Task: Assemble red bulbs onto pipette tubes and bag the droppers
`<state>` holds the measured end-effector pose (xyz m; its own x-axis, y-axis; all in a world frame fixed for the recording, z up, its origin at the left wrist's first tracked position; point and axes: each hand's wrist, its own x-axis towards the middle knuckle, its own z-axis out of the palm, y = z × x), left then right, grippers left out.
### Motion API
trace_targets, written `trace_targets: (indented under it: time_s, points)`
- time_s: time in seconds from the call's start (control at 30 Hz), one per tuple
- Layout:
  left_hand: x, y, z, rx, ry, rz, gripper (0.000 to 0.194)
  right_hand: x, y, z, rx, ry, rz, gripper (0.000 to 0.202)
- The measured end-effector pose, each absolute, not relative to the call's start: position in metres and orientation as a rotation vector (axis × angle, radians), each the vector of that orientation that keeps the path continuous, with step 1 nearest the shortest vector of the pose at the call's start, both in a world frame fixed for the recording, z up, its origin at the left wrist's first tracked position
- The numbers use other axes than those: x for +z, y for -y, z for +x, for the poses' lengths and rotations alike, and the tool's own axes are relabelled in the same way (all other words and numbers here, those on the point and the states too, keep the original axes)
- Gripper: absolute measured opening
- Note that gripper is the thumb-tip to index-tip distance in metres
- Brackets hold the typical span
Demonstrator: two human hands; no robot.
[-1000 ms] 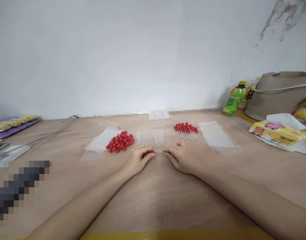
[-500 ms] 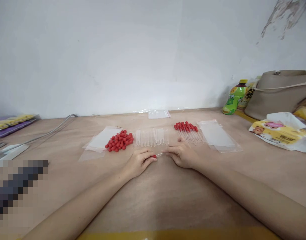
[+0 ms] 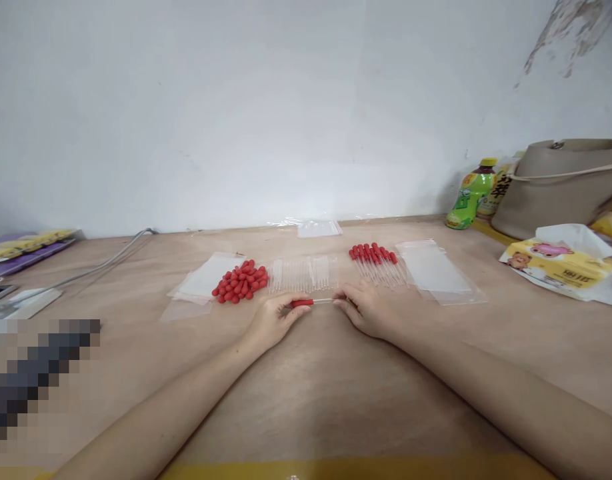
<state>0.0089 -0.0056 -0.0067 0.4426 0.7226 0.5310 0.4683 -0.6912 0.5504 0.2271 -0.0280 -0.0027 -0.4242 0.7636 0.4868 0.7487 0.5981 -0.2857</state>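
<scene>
My left hand (image 3: 275,319) pinches a red rubber dropper bulb (image 3: 303,303) between thumb and fingers. From the bulb's open end a thin glass dropper tube (image 3: 323,301) runs level to my right hand (image 3: 369,311), whose fingertips are closed on its far end. How deep the tube sits in the bulb is hard to make out. Beyond my left hand lies a pile of loose red bulbs (image 3: 240,283). Bare glass tubes (image 3: 301,275) are lined up behind both hands. Past my right hand rests a group of droppers (image 3: 375,256) with red bulbs on their tubes.
Clear plastic bags lie at left (image 3: 206,275) and right (image 3: 433,268), with another bag (image 3: 319,229) by the wall. Farther right are a green drink bottle (image 3: 470,197), a grey bag (image 3: 556,187) and a tissue pack (image 3: 561,260). A cable (image 3: 106,262) crosses the left side.
More of the red bulb now shows beyond my left fingers. My right fingers have drawn together around the tube's end, and the tube now lies more level.
</scene>
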Motion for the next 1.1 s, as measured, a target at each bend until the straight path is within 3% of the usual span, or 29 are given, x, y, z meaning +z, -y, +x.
trace_targets:
  time_s: [0.37, 0.77, 1.1]
  points:
    - [-0.011, 0.006, 0.01, 1.06, -0.979, 2.192, 0.017, 0.021, 0.044, 0.22, -0.109, 2.29, -1.421, 0.016]
    - [-0.012, 0.012, 0.013, 0.918, -1.014, 2.136, 0.019, 0.024, 0.048, 0.218, -0.166, 2.369, -1.372, 0.022]
    - [-0.013, 0.013, 0.013, 0.931, -0.982, 2.161, 0.019, -0.01, 0.027, 0.216, 0.0, 2.36, -1.254, 0.03]
